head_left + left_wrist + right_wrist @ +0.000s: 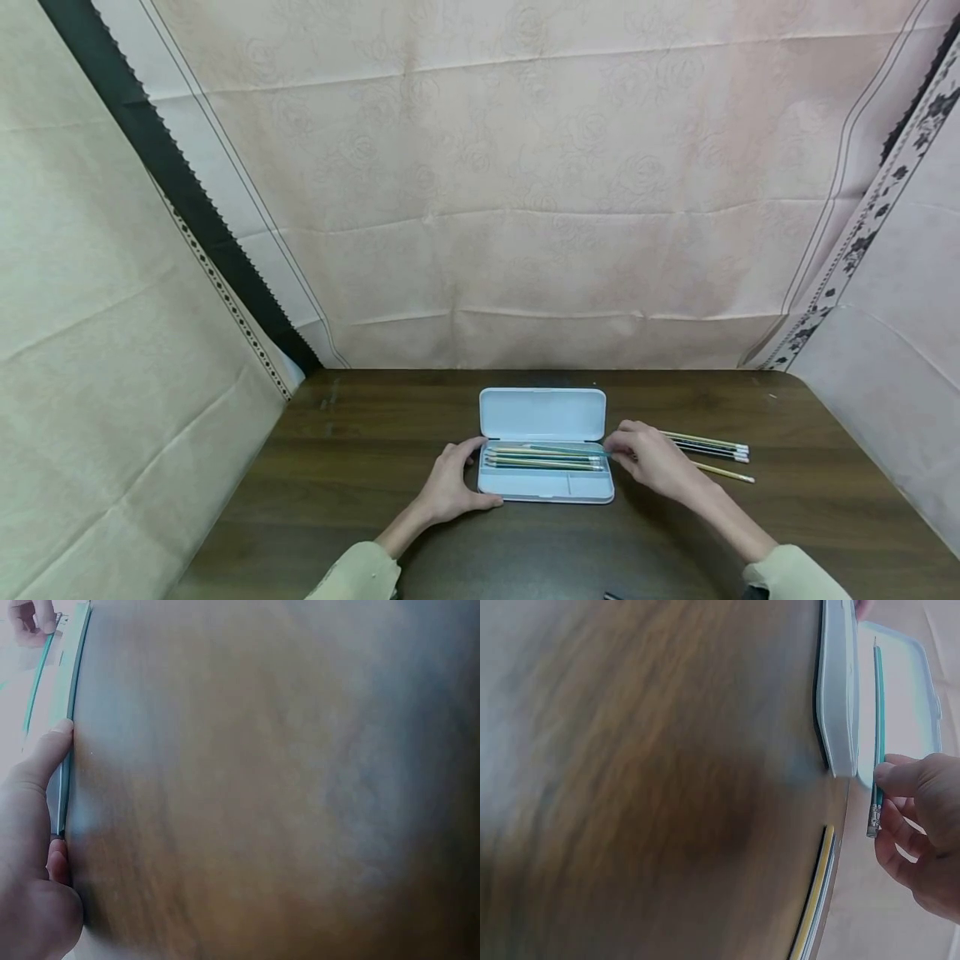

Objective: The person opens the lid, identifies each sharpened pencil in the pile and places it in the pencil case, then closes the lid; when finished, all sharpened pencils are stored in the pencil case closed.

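Observation:
A light blue pencil case [525, 486] lies on the table with its lid [542, 414] raised at the back. Several pencils [543, 463] lie side by side in its rear compartment. My left hand [453, 483] holds the case at its left end, thumb along the front edge and fingers toward the back corner. With thumb and fingers, my right hand [651, 458] pinches a green pencil [879, 712] near its eraser end. That pencil extends leftward above the case, tip away from the hand. In the left wrist view, the left thumb [52, 746] presses the case's edge.
To the right of the case, several pencils [712, 447] lie together on the dark wooden table [337, 525], partly behind my right hand. One yellowish pencil [723, 472] lies apart, nearer the front. A small dark object [612, 596] shows at the bottom edge. Pale cloth [540, 208] hangs behind.

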Demonstrator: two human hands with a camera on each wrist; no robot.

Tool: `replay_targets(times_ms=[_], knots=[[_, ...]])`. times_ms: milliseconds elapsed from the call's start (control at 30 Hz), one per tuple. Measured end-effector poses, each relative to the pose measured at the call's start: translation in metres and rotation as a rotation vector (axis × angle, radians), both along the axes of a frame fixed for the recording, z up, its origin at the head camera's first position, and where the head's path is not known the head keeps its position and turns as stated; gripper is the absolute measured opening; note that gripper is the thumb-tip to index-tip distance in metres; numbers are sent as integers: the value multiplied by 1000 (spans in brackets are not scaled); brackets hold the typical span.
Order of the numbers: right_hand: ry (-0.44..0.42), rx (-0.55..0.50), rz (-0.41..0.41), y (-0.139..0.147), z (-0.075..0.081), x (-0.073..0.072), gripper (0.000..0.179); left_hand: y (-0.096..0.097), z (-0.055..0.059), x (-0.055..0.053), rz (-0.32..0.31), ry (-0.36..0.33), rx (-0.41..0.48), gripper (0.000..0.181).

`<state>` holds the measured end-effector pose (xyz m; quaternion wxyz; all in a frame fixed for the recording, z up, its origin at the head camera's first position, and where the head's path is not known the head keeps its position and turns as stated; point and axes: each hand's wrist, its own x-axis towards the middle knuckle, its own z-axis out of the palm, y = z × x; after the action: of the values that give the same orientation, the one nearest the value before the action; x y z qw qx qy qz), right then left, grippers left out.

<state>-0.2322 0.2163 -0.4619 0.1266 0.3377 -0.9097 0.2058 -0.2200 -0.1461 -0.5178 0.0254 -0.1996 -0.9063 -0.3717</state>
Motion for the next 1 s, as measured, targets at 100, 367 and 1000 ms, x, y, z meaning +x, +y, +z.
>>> replay_targets(times_ms=[100, 367, 1000], knots=[[-2, 3, 6, -7, -1, -1, 21, 0, 0, 0, 0, 2, 0, 91], [0, 14, 8, -20, -4, -3, 20, 0, 0, 1, 2, -8, 5, 91], [-22, 3, 31, -38, -10, -6, 17, 0, 1, 1, -3, -9, 7, 91]])
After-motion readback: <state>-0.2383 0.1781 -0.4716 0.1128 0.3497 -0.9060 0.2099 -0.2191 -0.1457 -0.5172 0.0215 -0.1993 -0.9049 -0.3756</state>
